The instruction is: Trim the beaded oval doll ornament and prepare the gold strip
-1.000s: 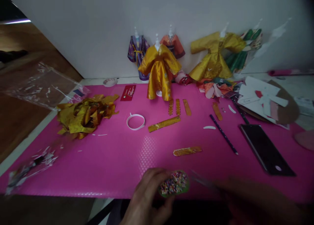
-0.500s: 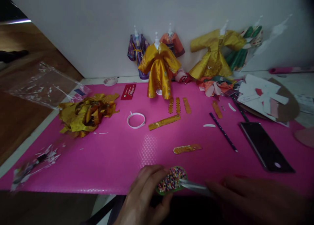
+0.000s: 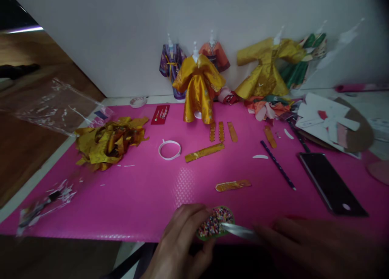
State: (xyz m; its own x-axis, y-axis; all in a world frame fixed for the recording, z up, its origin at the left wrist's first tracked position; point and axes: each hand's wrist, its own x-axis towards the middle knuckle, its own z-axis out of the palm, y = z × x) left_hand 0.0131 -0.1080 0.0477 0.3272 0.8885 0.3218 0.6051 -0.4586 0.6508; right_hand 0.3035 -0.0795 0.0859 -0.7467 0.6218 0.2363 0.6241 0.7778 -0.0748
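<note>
At the table's front edge, my left hand (image 3: 182, 242) grips a small green-rimmed container (image 3: 216, 222) filled with many-coloured beads. From the right, my right hand (image 3: 310, 246), dim and blurred, holds a pointed metal tool (image 3: 240, 231) with its tip among the beads. Whether the tool is scissors or tweezers I cannot tell. Just beyond the container lies a gold fabric strip (image 3: 233, 185). Farther back are a longer gold strip (image 3: 204, 152), several short gold pieces (image 3: 221, 131) and a white ring (image 3: 169, 150).
Small dresses on stands, one gold (image 3: 198, 88), line the wall. Left are gold scraps (image 3: 111, 143) and a plastic bag (image 3: 45, 206). Right are a dark pencil (image 3: 278, 165), a black phone (image 3: 332, 183) and white paper pieces (image 3: 322, 116). The pink mat (image 3: 146, 194) covers the table.
The view has shifted slightly, so everything sits a little farther right and lower. Both hands keep nearly the same pose, with the tool tip still in the beads.
</note>
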